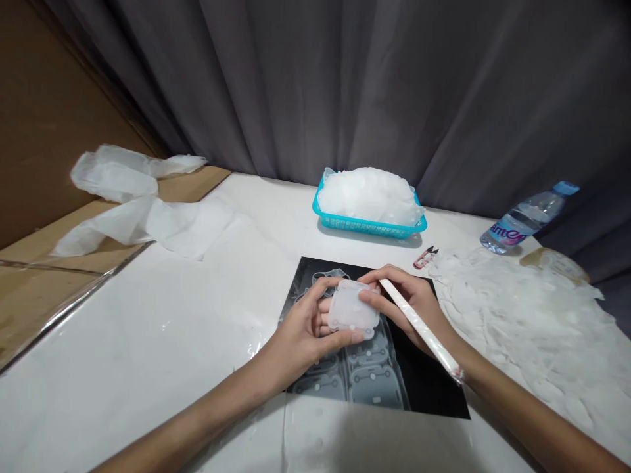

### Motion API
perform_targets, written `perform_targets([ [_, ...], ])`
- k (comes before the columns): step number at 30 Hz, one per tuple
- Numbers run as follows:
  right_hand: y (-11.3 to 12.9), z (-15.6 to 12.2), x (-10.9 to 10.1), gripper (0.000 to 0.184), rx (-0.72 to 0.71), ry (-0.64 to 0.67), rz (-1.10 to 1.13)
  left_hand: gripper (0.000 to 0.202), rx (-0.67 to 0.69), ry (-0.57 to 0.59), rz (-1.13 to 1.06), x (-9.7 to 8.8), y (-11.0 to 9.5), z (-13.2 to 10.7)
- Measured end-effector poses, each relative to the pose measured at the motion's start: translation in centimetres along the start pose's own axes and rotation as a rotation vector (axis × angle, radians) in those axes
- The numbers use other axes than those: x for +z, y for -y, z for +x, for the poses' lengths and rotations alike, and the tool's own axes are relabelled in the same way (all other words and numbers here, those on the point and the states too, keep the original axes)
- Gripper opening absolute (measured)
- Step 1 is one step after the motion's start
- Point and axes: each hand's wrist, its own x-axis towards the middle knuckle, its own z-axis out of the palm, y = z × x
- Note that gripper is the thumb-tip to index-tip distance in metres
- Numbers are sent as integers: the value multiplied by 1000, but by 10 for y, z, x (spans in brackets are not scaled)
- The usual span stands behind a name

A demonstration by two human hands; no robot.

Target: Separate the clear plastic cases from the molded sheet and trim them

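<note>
We note our left hand [304, 332] pinching a translucent piece [351, 309] above the black mat [434, 391], our right hand [420, 297] touching it while gripping a white stick [422, 332].

Dark grey pleated curtain [394, 85] behind a glossy white table [197, 348].

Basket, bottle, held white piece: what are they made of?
Basket: probably molded plastic, semi-gloss; one-color blue, patterned openings. Bottle: likely thin plastic, glossy; see-through with highlights. White piece: perhaps silicone or soft plastic, satin; milky look leaves it open.
</note>
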Motion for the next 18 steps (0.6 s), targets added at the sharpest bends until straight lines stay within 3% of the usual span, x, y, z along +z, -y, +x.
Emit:
perform_targets([
  [8,4,1,-5,14,-22,-4,-5,69,13,75,-79,-1,0,2],
  [13,3,-2,-6,16,-160,-24,-168,64,37,115,-146,-2,3,4],
  [18,-2,0,-7,14,-143,-118,-163,58,50,75,-153,-4,2,5],
])
